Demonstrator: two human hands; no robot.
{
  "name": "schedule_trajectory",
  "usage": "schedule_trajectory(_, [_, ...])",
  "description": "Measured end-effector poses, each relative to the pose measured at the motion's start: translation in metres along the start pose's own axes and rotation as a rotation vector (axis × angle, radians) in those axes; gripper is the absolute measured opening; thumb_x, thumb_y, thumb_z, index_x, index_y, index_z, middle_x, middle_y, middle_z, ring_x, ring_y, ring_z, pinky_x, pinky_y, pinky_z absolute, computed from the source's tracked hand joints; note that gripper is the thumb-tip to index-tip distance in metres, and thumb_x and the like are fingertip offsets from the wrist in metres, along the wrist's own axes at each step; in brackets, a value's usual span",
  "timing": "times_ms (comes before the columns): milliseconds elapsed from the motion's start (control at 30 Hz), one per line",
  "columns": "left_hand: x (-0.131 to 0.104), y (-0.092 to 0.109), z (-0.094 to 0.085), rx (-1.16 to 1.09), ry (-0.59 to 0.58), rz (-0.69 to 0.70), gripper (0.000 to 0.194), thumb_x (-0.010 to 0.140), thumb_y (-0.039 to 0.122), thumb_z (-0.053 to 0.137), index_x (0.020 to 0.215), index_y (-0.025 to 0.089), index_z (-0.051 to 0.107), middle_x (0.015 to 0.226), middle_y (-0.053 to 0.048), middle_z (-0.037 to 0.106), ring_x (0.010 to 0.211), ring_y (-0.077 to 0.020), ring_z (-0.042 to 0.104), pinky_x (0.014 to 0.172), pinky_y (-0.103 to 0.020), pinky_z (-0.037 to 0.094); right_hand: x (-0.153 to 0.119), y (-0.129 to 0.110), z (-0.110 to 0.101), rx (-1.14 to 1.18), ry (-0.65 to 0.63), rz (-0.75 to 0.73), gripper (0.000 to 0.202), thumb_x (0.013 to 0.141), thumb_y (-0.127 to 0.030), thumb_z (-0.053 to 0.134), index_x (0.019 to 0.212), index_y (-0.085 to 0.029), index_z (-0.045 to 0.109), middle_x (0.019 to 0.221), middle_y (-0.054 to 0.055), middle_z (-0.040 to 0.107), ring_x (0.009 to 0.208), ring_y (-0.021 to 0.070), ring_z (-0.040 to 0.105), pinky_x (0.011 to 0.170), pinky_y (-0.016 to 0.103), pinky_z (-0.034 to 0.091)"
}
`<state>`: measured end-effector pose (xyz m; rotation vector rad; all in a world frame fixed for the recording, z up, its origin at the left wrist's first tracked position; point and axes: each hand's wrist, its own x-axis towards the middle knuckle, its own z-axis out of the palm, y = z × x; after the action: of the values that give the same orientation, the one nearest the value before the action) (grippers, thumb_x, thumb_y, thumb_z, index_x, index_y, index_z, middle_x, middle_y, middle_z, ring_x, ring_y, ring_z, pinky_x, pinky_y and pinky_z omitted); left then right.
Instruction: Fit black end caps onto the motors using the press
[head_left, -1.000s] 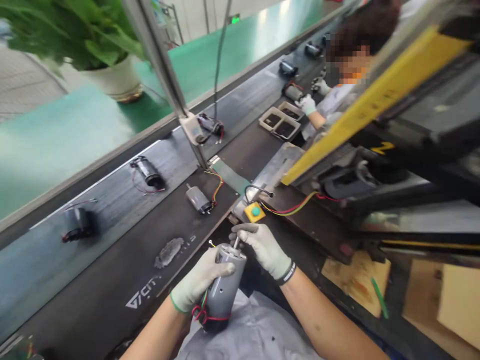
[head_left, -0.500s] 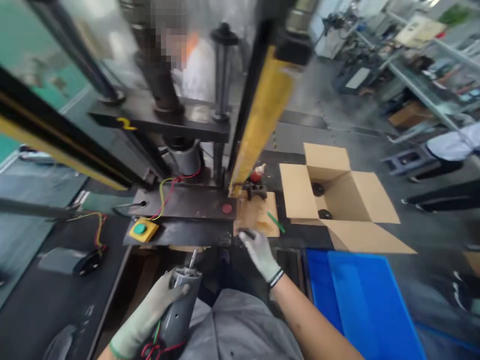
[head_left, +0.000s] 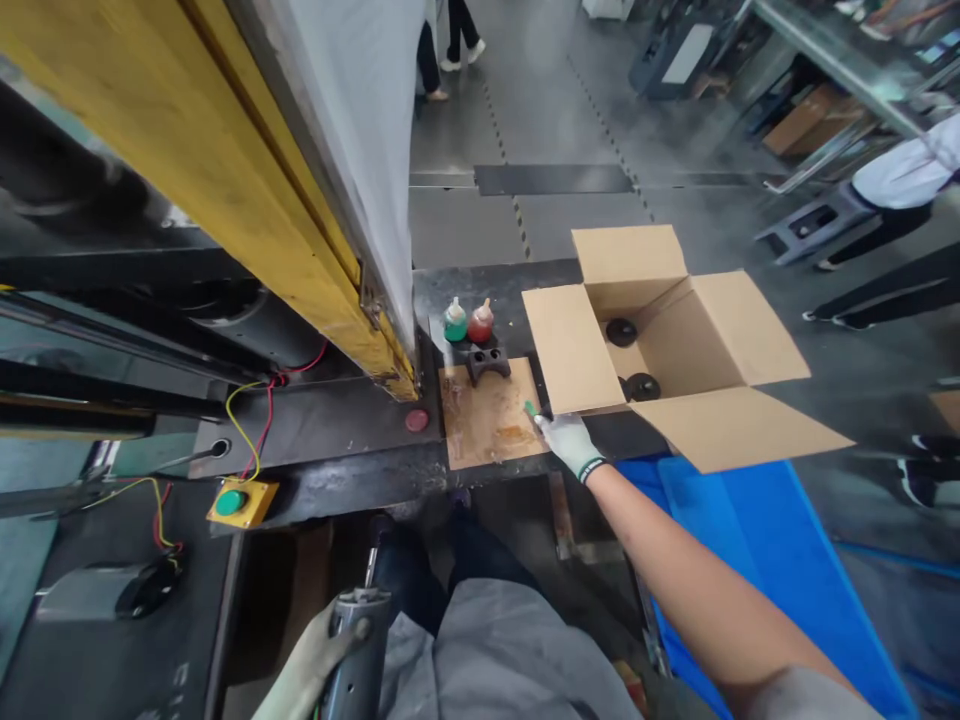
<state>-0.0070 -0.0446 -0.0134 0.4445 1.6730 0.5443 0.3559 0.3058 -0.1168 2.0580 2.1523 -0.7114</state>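
While the left hand (head_left: 319, 650) is clasping a grey motor (head_left: 358, 655) at the near side of the scene, just left of the grey garment (head_left: 517, 640), the right hand (head_left: 568, 440) is touching a green stick (head_left: 531, 408) farther off and to the right. The left hand's fingers are wrapping around the motor's body, clamped on it near its upper end, and a metal shaft (head_left: 371, 567) is rising from that end. The right hand is covering the near part of the stick, so I cannot tell whether its fingers are closing on it. The stick is lying along the right side of a brown board (head_left: 469, 440). At the board's far edge a dark cradle (head_left: 487, 367) is sitting, and a green bottle (head_left: 455, 325) and a red bottle (head_left: 481, 325) are standing side by side just beyond. To the right, an open cardboard box (head_left: 574, 350) is holding black round parts (head_left: 621, 332). On the left, a yellow button box (head_left: 259, 503) is resting near a second motor (head_left: 97, 592), which is lying farther left.
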Motion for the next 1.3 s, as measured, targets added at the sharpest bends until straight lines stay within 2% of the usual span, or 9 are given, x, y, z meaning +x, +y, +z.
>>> schedule_trajectory(167, [0.005,-0.005,-0.004,-0.037,-0.036,-0.012,0.069,0.081,0.067,0.075,0.132,0.019,0.075,0.145,-0.013,0.071,0.144,-0.0423,0.056,0.130,-0.055,0.035,-0.019,-0.002,0.000,0.099,-0.007,0.021,0.027,0.098,-0.038,0.067,0.080,-0.019,0.073,0.083,0.007,0.079,0.078,0.0189,0.074,0.070,0.026,0.047])
schedule_trajectory(367, [0.013,0.001,-0.004,-0.038,-0.076,-0.036,0.069,0.081,0.067,0.076,0.130,0.019,0.074,0.139,-0.013,0.074,0.139,-0.0434,0.060,0.123,-0.053,0.043,-0.022,-0.015,0.011,0.115,0.030,0.057,0.027,0.099,-0.038,0.066,0.081,-0.018,0.072,0.084,0.008,0.079,0.079,0.0189,0.073,0.071,0.027,0.045])
schedule_trajectory(533, [0.024,-0.001,-0.006,0.003,-0.102,-0.015,0.067,0.078,0.066,0.079,0.125,0.017,0.075,0.132,-0.013,0.077,0.131,-0.0422,0.064,0.120,-0.052,0.045,-0.033,-0.010,0.011,0.070,0.019,0.070,0.029,0.097,-0.043,0.069,0.082,-0.018,0.073,0.084,0.010,0.079,0.080,0.0210,0.073,0.069,0.029,0.042])
schedule_trajectory(700, [0.031,0.010,-0.001,-0.007,-0.142,-0.054,0.066,0.081,0.063,0.078,0.125,0.014,0.074,0.127,-0.014,0.078,0.122,-0.0394,0.068,0.110,-0.046,0.051,-0.054,0.005,0.005,0.022,-0.015,0.099,0.021,0.096,-0.036,0.070,0.085,-0.018,0.073,0.086,0.011,0.079,0.081,0.0232,0.073,0.068,0.030,0.040])
schedule_trajectory(800, [0.034,0.023,0.009,-0.004,-0.134,-0.034,0.061,0.083,0.057,0.078,0.126,0.014,0.074,0.124,-0.013,0.079,0.117,-0.0347,0.069,0.103,-0.040,0.052,-0.070,0.003,-0.008,-0.012,0.011,0.070,0.019,0.095,-0.034,0.068,0.085,-0.019,0.071,0.082,0.010,0.077,0.078,0.0247,0.072,0.066,0.032,0.036])
schedule_trajectory(933, [0.042,0.041,0.023,-0.015,-0.177,0.040,0.058,0.078,0.049,0.083,0.120,0.010,0.073,0.112,-0.014,0.080,0.102,-0.0292,0.071,0.093,-0.038,0.053,-0.105,-0.035,-0.038,0.148,0.145,-0.041,0.024,0.094,-0.042,0.066,0.081,-0.021,0.067,0.073,0.004,0.073,0.068,0.0219,0.067,0.063,0.031,0.034])
schedule_trajectory(1033, [0.046,0.057,0.032,-0.033,-0.219,0.088,0.052,0.077,0.042,0.086,0.117,0.012,0.071,0.111,-0.013,0.079,0.098,-0.0259,0.071,0.088,-0.035,0.053,-0.141,-0.088,-0.053,0.442,0.041,-0.161,0.029,0.093,-0.048,0.067,0.079,-0.023,0.069,0.072,0.002,0.073,0.065,0.0193,0.065,0.062,0.029,0.038])
schedule_trajectory(1167, [0.043,0.080,0.042,0.013,-0.200,0.216,0.052,0.077,0.038,0.087,0.121,0.014,0.070,0.114,-0.012,0.079,0.101,-0.0260,0.070,0.088,-0.034,0.053,-0.169,-0.149,-0.040,0.604,-0.211,-0.308,0.019,0.093,-0.038,0.068,0.081,-0.024,0.069,0.079,0.002,0.076,0.072,0.0188,0.067,0.066,0.029,0.041])
schedule_trajectory(1300, [0.038,0.090,0.047,0.117,-0.112,0.245,0.053,0.076,0.038,0.088,0.120,0.014,0.070,0.112,-0.012,0.080,0.099,-0.0262,0.070,0.085,-0.034,0.053,-0.171,-0.162,-0.023,0.489,-0.253,-0.338,0.021,0.095,-0.035,0.065,0.077,-0.024,0.065,0.078,0.003,0.075,0.070,0.0191,0.065,0.065,0.030,0.037])
